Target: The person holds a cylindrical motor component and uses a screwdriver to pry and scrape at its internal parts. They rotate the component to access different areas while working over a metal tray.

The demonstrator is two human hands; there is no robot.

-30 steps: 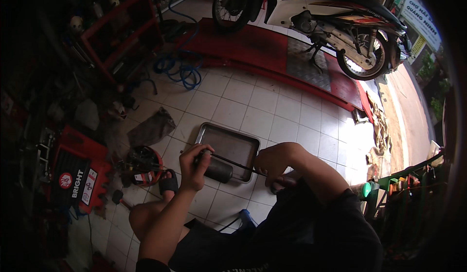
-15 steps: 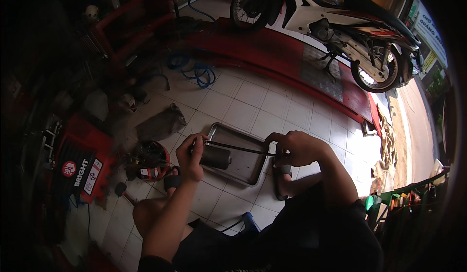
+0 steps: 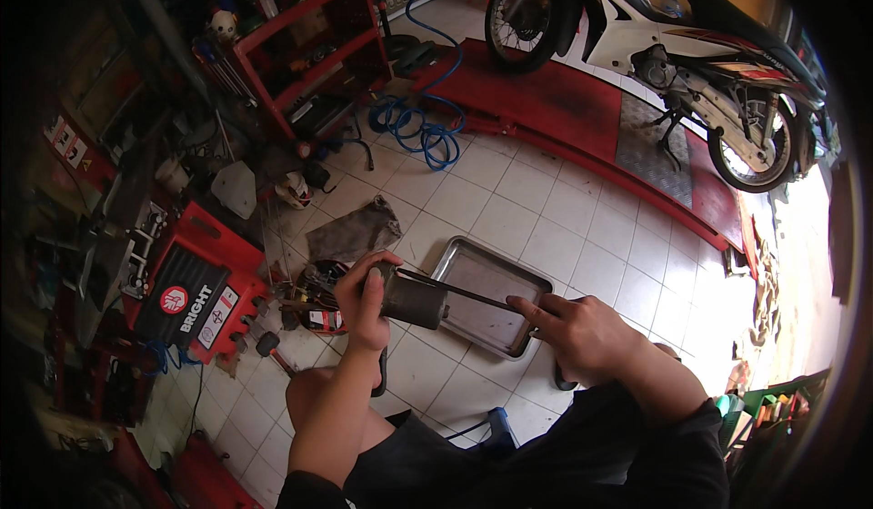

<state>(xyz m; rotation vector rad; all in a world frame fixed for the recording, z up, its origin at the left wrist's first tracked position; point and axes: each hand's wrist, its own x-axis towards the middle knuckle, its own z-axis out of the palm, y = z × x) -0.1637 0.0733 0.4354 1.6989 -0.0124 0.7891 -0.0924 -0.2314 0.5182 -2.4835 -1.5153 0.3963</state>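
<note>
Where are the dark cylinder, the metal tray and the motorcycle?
Dark cylinder (image 3: 416,302): head view, middle of its curved side.
Metal tray (image 3: 488,275): head view, bare part of its inner bottom.
Motorcycle (image 3: 657,69): head view, its engine.

Daylight enters at your right, floor tiles (image 3: 696,304) there glaring near-white, dimmer at your left, black fisheye corners, red platform (image 3: 555,86) visibly bowed.

Beyond your right hand (image 3: 587,338), floor tiles (image 3: 568,213) leave open passage between the metal tray (image 3: 491,277) and the long red platform (image 3: 546,100). Ahead of your left hand (image 3: 364,304) lies a crumpled grey cloth (image 3: 355,230); further left, a red-and-black machine (image 3: 195,282) stands in the way.
</note>
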